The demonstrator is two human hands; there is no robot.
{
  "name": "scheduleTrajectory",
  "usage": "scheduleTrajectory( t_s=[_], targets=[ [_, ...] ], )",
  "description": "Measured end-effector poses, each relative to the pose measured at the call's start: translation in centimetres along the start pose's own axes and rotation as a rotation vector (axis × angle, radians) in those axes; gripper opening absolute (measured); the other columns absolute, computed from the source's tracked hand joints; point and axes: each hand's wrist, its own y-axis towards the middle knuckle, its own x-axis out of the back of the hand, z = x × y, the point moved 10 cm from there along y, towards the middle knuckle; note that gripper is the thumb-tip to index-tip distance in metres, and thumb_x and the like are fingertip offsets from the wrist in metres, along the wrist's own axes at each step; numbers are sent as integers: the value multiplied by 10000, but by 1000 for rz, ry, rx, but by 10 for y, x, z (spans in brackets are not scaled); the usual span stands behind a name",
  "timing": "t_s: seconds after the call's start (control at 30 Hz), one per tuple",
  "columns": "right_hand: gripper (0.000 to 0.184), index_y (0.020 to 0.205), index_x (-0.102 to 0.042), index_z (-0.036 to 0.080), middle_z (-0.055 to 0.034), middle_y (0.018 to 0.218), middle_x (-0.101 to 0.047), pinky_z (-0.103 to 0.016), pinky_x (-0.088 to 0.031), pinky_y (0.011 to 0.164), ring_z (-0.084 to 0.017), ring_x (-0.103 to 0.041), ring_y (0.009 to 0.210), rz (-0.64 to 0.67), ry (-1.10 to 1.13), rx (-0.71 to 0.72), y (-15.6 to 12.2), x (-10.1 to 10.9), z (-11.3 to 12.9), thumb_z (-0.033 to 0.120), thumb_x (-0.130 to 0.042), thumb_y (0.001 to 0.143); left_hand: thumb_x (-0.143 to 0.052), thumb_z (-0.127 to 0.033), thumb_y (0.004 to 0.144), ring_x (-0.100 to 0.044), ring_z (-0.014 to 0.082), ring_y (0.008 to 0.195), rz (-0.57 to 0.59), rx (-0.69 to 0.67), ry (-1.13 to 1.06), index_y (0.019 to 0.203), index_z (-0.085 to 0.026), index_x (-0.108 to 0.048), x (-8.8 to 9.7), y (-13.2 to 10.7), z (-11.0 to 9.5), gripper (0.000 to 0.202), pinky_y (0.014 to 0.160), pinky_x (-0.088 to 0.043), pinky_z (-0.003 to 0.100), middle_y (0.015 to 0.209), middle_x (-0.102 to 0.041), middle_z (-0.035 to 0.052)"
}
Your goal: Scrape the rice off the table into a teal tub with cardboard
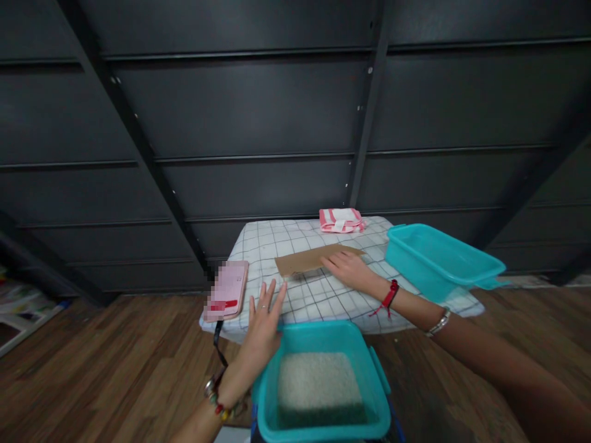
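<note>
My left hand (265,323) is held over the left rim of a teal plastic tub (318,331), its fingers stretched out and spread, holding nothing. Pale grains (318,384) that look like rice fill part of that tub. Across the cloth, my right hand (349,271) has its fingers curled over the near edge of a flat brown piece of cardboard (305,259). The cardboard is slightly tilted, with its near edge raised above the cloth. The thumb of the right hand is hidden.
A white checked cloth (268,237) covers the table. On it are a folded red-and-white towel (340,220) at the back, a second teal tub (443,255) at the right and a pink phone-like case (233,286) at the left. Dark panels (249,111) stand behind.
</note>
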Motion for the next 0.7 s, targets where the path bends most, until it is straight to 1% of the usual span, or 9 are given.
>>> scheduleTrajectory(
  t_s=[0.07,0.13,0.17,0.23,0.3,0.4,0.5,0.6,0.7],
  targets=[
    [338,1130,-507,71,-151,907,-599,-377,-415,761,-231,-547,882,-36,-3,6,3,1,-7,68,-283,877,-495,-9,599,2,301,1344,-72,12,-14,1398,-251,-5,7,-2,8,969,1044,-57,612,1484,-163,135],
    [324,1087,-531,83,-142,921,-601,-370,-419,770,-223,-546,897,-61,-1,14,5,2,-14,63,-285,877,-584,-87,602,-23,314,1342,-129,40,-18,1391,-213,54,10,-4,20,1023,1055,-70,594,1469,-198,169],
    [317,1064,-541,89,-136,922,-602,-364,-423,768,-217,-547,897,-70,1,18,6,3,-17,62,-286,877,-618,-125,596,-28,321,1341,-145,50,-17,1390,-200,54,11,-5,25,1043,1058,-77,589,1463,-208,179],
    [309,1060,-539,103,-125,940,-600,-352,-431,757,-204,-549,894,-84,7,26,7,6,-24,63,-294,876,-660,-183,582,-32,331,1337,-141,56,-19,1392,-190,3,9,-4,33,1047,1059,-94,585,1461,-206,187],
    [323,1120,-506,122,-121,1016,-587,-345,-432,767,-194,-540,929,-94,13,39,7,9,-28,63,-308,872,-664,-203,582,-40,329,1336,-86,37,-34,1391,-185,-78,4,0,36,999,1060,-122,576,1466,-183,188],
    [349,1180,-466,137,-121,1118,-557,-360,-415,812,-193,-511,1003,-83,33,75,9,12,-28,63,-336,865,-637,-189,605,-73,293,1342,48,-43,-70,1376,-182,-194,-3,6,28,889,1073,-173,519,1472,-156,170],
    [301,1113,-515,122,-121,1044,-586,-391,-393,827,-207,-519,972,-35,77,50,13,12,-32,70,-356,862,-642,-189,605,-179,264,1334,164,-71,-77,1343,-179,-301,-7,10,23,814,1079,-216,464,1455,-217,155],
    [278,1067,-548,110,-122,977,-592,-399,-382,838,-218,-516,952,-26,95,-32,18,13,-41,72,-393,839,-643,-201,615,-302,247,1296,200,-56,-68,1308,-165,-374,-7,10,22,745,1065,-270,441,1404,-343,151],
    [301,1102,-540,104,-123,976,-581,-365,-404,807,-219,-517,949,-21,107,-86,25,12,-45,92,-436,820,-638,-211,626,-341,242,1278,187,-57,-61,1271,-176,-432,-5,8,21,678,1055,-294,437,1371,-402,134]
  ],
)
